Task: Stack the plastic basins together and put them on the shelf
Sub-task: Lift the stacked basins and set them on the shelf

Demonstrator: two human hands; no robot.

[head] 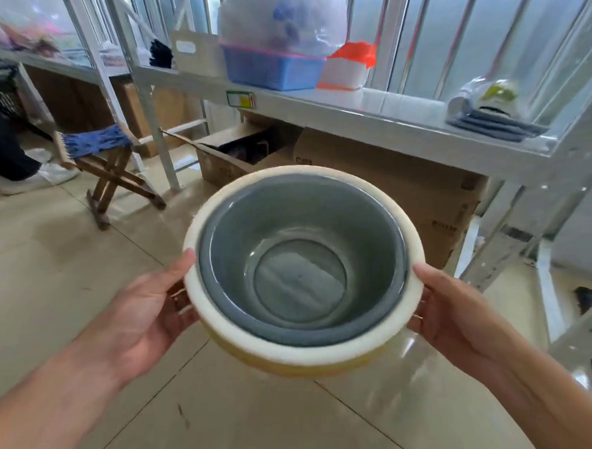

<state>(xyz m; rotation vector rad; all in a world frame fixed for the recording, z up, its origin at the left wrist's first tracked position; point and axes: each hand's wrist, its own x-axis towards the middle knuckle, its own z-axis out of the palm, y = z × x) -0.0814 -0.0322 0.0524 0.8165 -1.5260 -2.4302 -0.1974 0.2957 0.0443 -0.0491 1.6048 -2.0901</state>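
Observation:
A grey plastic basin (299, 268) sits nested inside a cream and yellow basin (292, 353), and the pair hangs in the air above the tiled floor. My left hand (146, 310) grips the stack's left rim, thumb on top. My right hand (448, 306) holds the right rim the same way. The metal shelf (378, 115) runs behind and above the basins, with a bare stretch of board just past the basins' far rim.
On the shelf stand a blue basket (269, 70) under a plastic bag, an orange and white item (346, 69) and folded cloths (496, 125) at the right. Cardboard boxes (404, 187) fill the space under the shelf. A folding stool (104, 164) stands on the left.

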